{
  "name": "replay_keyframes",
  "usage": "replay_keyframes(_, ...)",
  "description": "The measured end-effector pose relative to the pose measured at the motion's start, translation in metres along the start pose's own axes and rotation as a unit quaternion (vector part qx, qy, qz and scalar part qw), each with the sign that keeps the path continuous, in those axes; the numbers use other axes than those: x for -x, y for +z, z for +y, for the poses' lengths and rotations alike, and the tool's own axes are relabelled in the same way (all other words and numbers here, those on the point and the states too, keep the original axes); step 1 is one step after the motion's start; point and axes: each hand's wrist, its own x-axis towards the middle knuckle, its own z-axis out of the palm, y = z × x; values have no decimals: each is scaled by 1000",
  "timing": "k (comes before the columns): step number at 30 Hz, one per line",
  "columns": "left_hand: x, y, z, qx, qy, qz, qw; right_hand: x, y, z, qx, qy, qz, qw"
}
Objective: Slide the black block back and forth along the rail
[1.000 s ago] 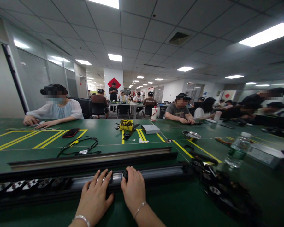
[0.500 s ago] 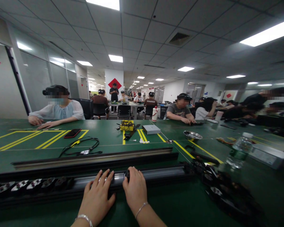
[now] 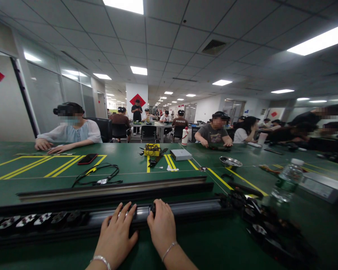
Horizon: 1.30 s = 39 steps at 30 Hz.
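Note:
A long black rail (image 3: 186,207) lies across the green table (image 3: 208,243) right in front of me. My left hand (image 3: 115,236) rests on it with the fingers spread flat and holds nothing. Beside it, my right hand (image 3: 161,227) is curled over the rail, its fingertips closed on a small black clip (image 3: 151,209) seated in the channel. A row of similar black clips (image 3: 30,221) sits in the rail to the left. A loose heap of black clips (image 3: 261,225) lies at the rail's right end.
A second rail (image 3: 109,189) lies just behind. Beyond it are a black cable (image 3: 97,174), a phone (image 3: 87,159), a yellow box (image 3: 152,149), a grey box (image 3: 180,154), a metal bowl (image 3: 230,162) and a water bottle (image 3: 287,180). Other people (image 3: 70,132) sit across the table.
Both hands stay on the rail in the same pose. Only the view drifts slightly.

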Motion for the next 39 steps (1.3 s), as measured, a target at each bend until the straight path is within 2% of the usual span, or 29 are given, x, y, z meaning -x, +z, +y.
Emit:
replay_keyframes(16, 1, 0, 0, -5, -1, 5, 1000, -2, -6, 0, -40, 5, 12, 999)
replay_keyframes(39, 1, 0, 0, -2, 4, 9, 1000, -3, -11, 6, 6, -7, 10, 1000)
